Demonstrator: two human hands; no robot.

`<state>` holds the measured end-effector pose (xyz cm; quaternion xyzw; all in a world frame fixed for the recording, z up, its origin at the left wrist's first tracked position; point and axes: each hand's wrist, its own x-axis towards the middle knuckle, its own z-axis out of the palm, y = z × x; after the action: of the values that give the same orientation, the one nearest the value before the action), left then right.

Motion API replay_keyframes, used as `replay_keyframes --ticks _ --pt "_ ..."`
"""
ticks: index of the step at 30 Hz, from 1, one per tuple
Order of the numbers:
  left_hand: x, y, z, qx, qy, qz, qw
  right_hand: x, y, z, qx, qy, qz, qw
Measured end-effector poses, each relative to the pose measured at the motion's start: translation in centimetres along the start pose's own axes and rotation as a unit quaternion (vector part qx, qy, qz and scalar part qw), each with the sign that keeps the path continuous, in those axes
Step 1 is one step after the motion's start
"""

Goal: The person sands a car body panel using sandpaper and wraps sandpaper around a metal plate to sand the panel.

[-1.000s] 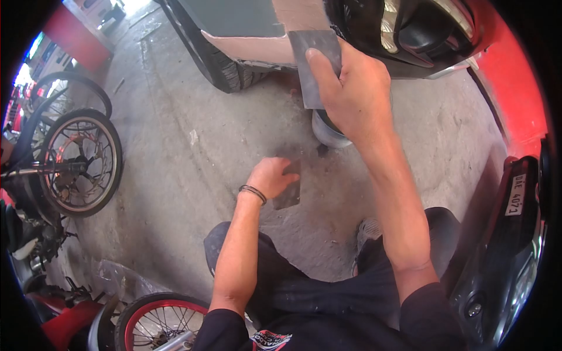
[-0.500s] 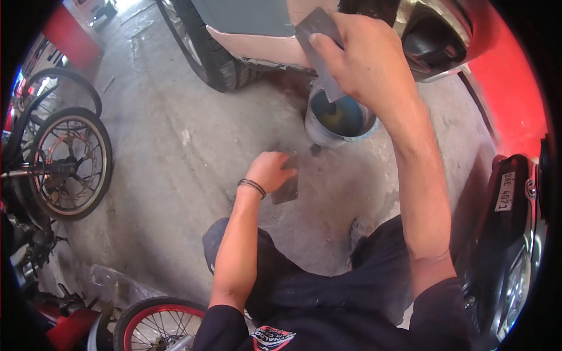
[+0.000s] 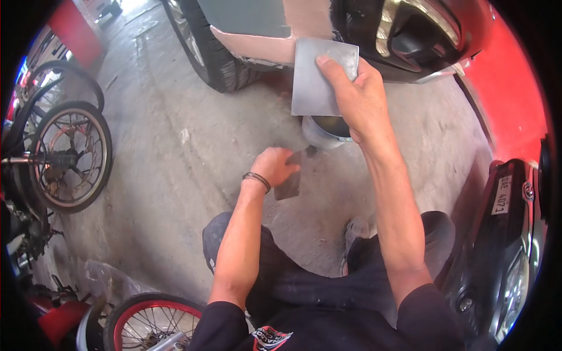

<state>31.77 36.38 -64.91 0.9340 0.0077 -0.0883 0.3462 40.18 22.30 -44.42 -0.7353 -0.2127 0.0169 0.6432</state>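
Note:
My right hand (image 3: 366, 96) is closed on a square grey putty spreader (image 3: 322, 79), thumb across its face, which is turned toward me. It is in front of the lower car panel (image 3: 257, 44), coated in pinkish filler beside a grey patch; whether it touches the panel I cannot tell. Lower down, my left hand (image 3: 273, 168) grips a darker flat spreader (image 3: 288, 182) above the floor. A bucket (image 3: 319, 134) stands on the concrete beneath the panel, partly hidden behind my right hand and its spreader.
A car tyre (image 3: 225, 67) is left of the panel. Along the left side stand motorcycle wheels (image 3: 70, 158), with a red-rimmed wheel (image 3: 155, 322) at the bottom. A dark vehicle with a licence plate (image 3: 501, 194) is close on the right, near a red surface (image 3: 515, 88).
My right hand has moved down and left, turning its spreader from edge-on to face-on and covering more of the bucket. My left hand has barely moved.

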Motion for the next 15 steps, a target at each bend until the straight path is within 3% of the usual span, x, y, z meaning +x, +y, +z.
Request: replay_keyframes --ticks 2,15 --pt "-0.6 -0.3 0.1 -0.033 0.047 0.024 0.998 0.3 0.5 1.1 0.095 -0.002 0.029 0.995" --pt "-0.9 -1.0 -0.3 -0.042 0.044 0.018 0.998 0.5 2.4 2.6 0.055 0.056 0.004 0.997"
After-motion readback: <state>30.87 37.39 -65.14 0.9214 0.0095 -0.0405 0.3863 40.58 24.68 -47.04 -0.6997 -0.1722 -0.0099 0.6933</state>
